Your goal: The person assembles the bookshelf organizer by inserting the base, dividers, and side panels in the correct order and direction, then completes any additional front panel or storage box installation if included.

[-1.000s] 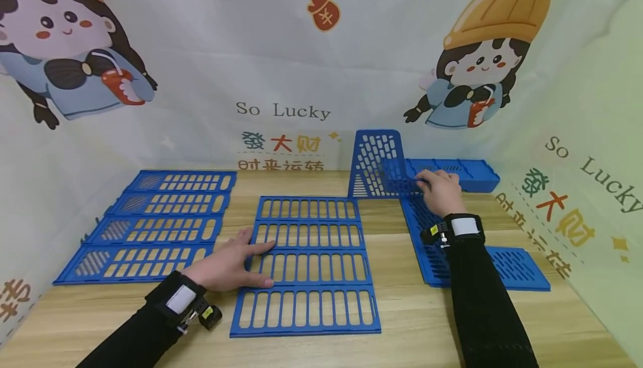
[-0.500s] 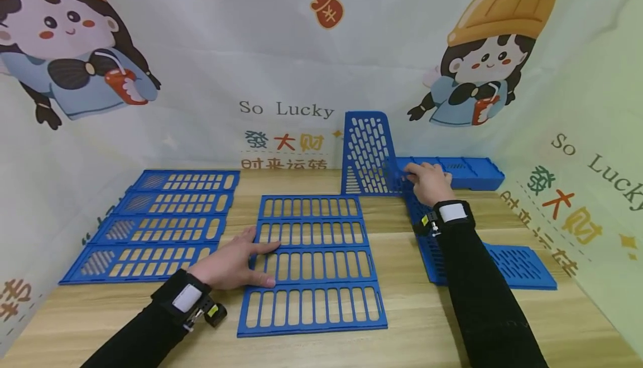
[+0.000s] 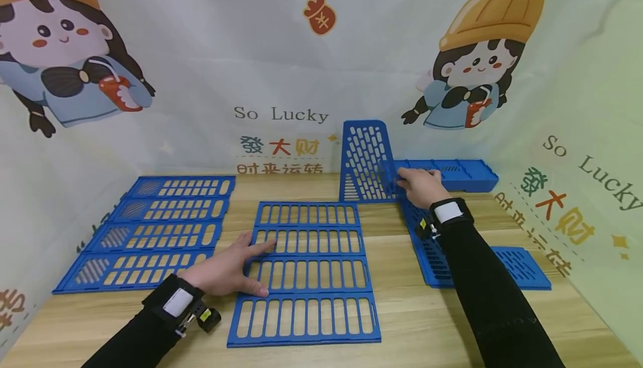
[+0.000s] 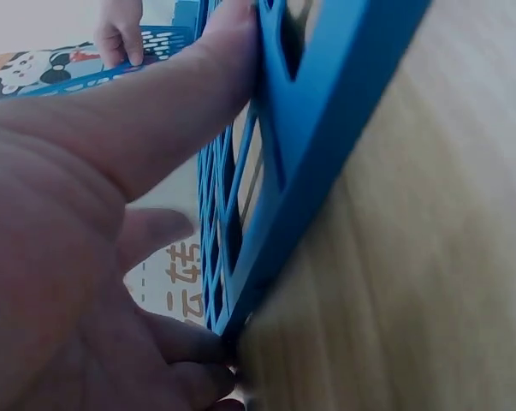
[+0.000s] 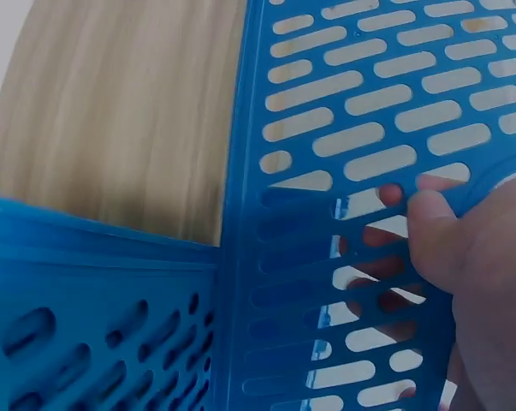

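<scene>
My right hand [image 3: 424, 186] pinches the right edge of an upright blue slotted panel [image 3: 365, 158] at the back. In the right wrist view my thumb lies on the near face of the slotted panel [image 5: 394, 120], and fingers show behind it through the slots. A second blue panel [image 5: 95, 325] meets it at a corner. My left hand [image 3: 226, 267] has its fingers spread and rests on the left edge of a flat blue grid panel [image 3: 321, 292]. The left wrist view shows that grid's edge [image 4: 300, 163] close up, with the fingertips hidden partly.
Blue panels [image 3: 150, 228] with square openings lie in a row at left. A slotted panel [image 3: 422, 234] lies under my right forearm, another [image 3: 519, 267] to its right. A shallow blue compartmented piece [image 3: 467, 177] stands at the back right, near the printed cloth [image 3: 201, 77].
My right hand has moved left with the upright slotted panel, which now stands a little higher and further left. My left hand stays on the grid panel.
</scene>
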Available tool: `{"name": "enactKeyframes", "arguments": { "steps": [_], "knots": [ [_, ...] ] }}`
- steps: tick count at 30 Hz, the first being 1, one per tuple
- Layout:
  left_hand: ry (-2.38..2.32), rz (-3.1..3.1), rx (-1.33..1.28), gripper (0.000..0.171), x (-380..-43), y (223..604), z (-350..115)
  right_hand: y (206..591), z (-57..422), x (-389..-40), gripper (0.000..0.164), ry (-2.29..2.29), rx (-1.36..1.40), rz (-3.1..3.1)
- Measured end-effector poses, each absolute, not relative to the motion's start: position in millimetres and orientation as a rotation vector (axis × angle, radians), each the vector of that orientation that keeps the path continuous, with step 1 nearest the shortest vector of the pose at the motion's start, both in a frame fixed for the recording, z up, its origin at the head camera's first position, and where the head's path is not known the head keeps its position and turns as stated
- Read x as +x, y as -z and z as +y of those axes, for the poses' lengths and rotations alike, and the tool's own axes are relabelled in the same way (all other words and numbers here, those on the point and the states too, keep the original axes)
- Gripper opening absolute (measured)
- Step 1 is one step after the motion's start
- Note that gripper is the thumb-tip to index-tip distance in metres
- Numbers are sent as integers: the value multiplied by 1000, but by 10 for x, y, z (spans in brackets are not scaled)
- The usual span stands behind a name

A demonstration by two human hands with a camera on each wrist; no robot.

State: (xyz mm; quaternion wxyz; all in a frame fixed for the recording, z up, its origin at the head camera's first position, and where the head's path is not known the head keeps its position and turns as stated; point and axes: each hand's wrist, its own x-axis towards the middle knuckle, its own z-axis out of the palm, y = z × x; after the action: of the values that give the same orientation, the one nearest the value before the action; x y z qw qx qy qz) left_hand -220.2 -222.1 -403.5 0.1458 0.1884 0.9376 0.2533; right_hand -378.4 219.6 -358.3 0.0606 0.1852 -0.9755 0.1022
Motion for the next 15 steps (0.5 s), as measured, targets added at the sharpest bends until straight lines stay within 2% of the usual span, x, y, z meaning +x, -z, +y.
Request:
{"name": "enactKeyframes", "arguments": {
  "steps": [4,9,12,15],
  "knots": [
    [-726,2695,522,96,-2199,4031,-2225,3594,2118,-3788,14,-294,536,-2949],
    [-683,2727,510,92,-2195,4021,-2222,3611,1957,-3829,39,-266,524,-2923],
    [-671,2726,510,91,-2185,4028,-2213,3652,1925,-3851,47,-249,498,-2929],
    [-676,2720,516,91,-2172,4041,-2198,3667,1962,-3870,41,-288,496,-2958]
  ]
}}
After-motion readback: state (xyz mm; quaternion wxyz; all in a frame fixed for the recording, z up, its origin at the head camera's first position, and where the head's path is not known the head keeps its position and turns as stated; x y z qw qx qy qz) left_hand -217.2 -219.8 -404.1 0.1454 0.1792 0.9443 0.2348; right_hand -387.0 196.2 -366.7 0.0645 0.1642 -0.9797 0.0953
